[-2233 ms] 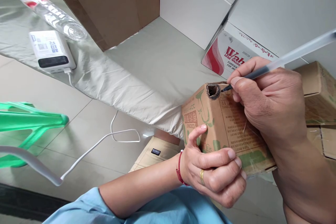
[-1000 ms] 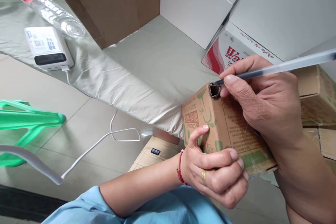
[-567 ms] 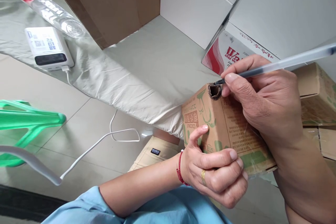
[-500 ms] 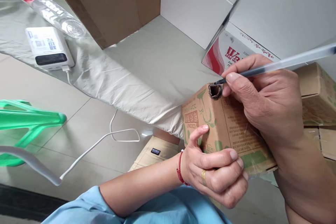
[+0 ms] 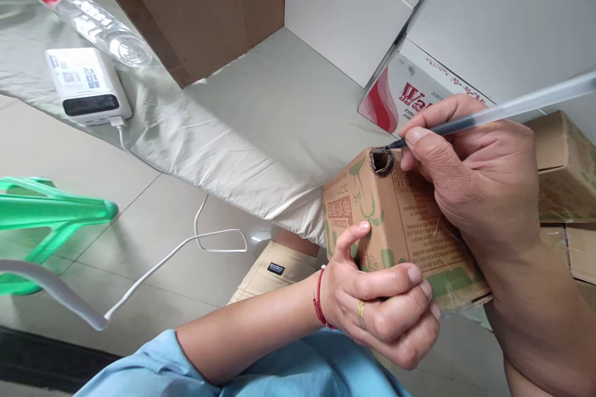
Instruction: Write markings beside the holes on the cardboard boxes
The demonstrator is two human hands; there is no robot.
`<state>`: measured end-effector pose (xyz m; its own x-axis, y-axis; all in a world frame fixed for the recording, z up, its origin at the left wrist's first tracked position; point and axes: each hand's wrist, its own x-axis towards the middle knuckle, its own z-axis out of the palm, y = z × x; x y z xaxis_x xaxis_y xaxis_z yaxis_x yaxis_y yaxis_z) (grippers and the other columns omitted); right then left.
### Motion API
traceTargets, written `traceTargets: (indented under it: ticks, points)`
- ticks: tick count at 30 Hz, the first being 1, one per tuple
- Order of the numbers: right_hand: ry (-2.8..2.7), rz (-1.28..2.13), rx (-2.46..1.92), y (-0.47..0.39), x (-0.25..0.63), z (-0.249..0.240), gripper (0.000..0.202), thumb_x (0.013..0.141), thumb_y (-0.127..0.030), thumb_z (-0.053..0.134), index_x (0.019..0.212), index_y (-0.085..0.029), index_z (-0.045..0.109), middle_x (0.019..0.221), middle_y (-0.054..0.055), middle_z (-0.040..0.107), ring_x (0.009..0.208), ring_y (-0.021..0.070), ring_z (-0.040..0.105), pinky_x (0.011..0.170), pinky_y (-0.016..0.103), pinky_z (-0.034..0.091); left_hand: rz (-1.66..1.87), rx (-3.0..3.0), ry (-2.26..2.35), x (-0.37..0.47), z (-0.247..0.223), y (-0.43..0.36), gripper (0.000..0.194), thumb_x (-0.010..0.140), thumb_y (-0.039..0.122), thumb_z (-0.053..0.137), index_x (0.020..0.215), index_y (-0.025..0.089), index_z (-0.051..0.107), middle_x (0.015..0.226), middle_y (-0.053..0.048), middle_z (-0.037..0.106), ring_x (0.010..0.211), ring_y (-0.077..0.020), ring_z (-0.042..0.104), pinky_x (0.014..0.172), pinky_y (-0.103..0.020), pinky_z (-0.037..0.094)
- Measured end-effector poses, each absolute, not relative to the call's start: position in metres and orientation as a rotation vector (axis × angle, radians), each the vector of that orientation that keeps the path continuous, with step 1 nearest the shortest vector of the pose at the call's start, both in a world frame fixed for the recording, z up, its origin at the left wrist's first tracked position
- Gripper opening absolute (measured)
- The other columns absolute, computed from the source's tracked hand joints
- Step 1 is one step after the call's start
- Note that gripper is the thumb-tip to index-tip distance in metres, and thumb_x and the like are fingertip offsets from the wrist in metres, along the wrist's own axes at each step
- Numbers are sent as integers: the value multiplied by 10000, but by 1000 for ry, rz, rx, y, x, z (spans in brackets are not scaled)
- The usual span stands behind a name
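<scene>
While clamping the printed carton (image 5: 392, 223) with the left hand (image 5: 377, 310), pinches a pen (image 5: 512, 110) in the right hand (image 5: 479, 180), edging slightly rightward along the far side of the hole (image 5: 382, 161).

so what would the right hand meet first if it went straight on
Most likely the dark rim of the hole in the coconut carton, by the tip of the pen; depth there is hard to judge.

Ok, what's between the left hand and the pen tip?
From the left hand: a stretch of bare carton, then the dark-edged hole in its corner, right by the tip of the pen. Shows in the head view.
</scene>
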<state>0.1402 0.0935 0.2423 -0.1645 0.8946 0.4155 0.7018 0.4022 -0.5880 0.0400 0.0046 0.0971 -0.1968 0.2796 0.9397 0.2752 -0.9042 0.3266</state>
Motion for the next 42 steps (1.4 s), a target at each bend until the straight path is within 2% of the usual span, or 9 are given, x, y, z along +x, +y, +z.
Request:
traceTargets:
  ticks: [5,10,17,25,28,33,37,42]
  points:
    - [-1950,298,-1393,92,138,244,166,1053,-255,683,895,-253,735,784,-33,704,707,134,650,634,278,473,2308,2005,663,39,96,5,167,832,130,668,787,290,658,973,108,724,1164,-143,671,1335,-654,381]
    - [-1945,309,-1421,94,139,245,176,1048,-241,677,879,-243,726,758,-33,693,692,127,633,622,273,457,2266,2036,611,39,93,5,182,780,166,740,763,276,596,909,126,705,1080,-162,692,1347,-682,315]
    - [-1810,364,-1442,92,140,243,197,1032,-200,667,841,-235,698,662,-45,626,510,93,454,466,271,319,2311,2038,629,39,93,6,168,784,188,741,736,314,641,957,113,730,1207,-170,671,1345,-669,357]
    - [-1837,316,-1426,93,143,242,214,1001,-174,667,798,-237,687,664,-42,615,574,109,517,504,275,348,2303,2036,651,40,92,4,193,739,203,769,768,305,607,898,149,724,1113,-166,706,1344,-684,359]
    - [-1843,315,-1421,93,143,241,216,1011,-197,673,799,-239,681,660,-43,614,546,108,485,491,284,335,2315,2028,671,40,93,4,167,760,197,746,786,305,620,922,136,722,1103,-154,699,1331,-672,384]
    - [-1864,298,-1412,93,143,242,201,1002,-183,664,807,-231,673,673,-44,614,585,117,514,531,291,359,2331,1994,707,41,95,4,145,799,154,680,810,294,642,933,125,730,1093,-130,684,1315,-661,410]
    - [-1871,315,-1424,93,143,244,242,994,-149,646,771,-243,647,674,-38,605,591,129,513,555,298,377,2312,2029,676,40,94,4,150,780,181,715,772,307,634,931,135,740,1115,-159,700,1331,-673,388]
    - [-1921,332,-1391,91,144,246,289,986,-134,652,722,-249,632,691,-27,614,623,143,545,594,299,413,2335,2040,693,39,92,6,137,782,209,702,751,333,653,971,132,751,1182,-148,677,1328,-664,415]
